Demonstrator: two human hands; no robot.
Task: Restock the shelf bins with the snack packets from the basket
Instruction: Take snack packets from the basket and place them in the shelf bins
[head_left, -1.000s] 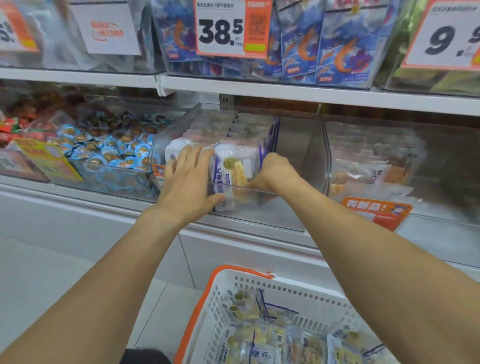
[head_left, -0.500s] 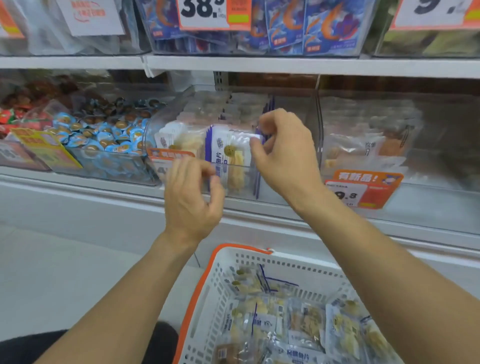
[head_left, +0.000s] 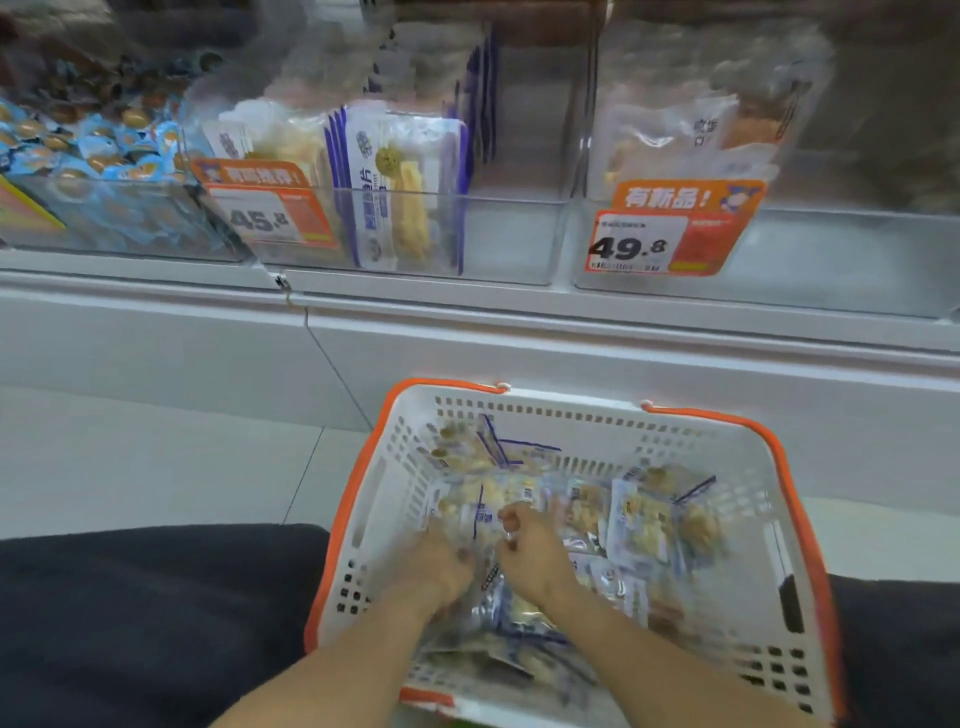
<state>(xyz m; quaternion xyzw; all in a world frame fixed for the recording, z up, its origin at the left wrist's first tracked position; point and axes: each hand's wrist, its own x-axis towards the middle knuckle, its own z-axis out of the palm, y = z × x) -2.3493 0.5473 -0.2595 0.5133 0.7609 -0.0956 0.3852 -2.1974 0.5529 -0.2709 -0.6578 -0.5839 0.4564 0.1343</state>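
Both hands were down in the white basket (head_left: 737, 470) with its orange rim, which sat on the pale tiled floor (head_left: 156, 457) against the white shelf base (head_left: 519, 332). The right hand (head_left: 532, 551) had its grip curled round a snack packet (head_left: 485, 512) on top of the heap. The left hand (head_left: 441, 564) lay among the packets just beside it, too blurred for its grip to be judged. On the shelf above, the middle clear bin (head_left: 509, 234) held upright packets of the same kind at its left side, behind a 45.8 price tag (head_left: 270, 218). The bin to the right (head_left: 831, 260) carried a 49.8 tag (head_left: 670, 234). Blue-wrapped sweets (head_left: 98, 150) filled the left bin.
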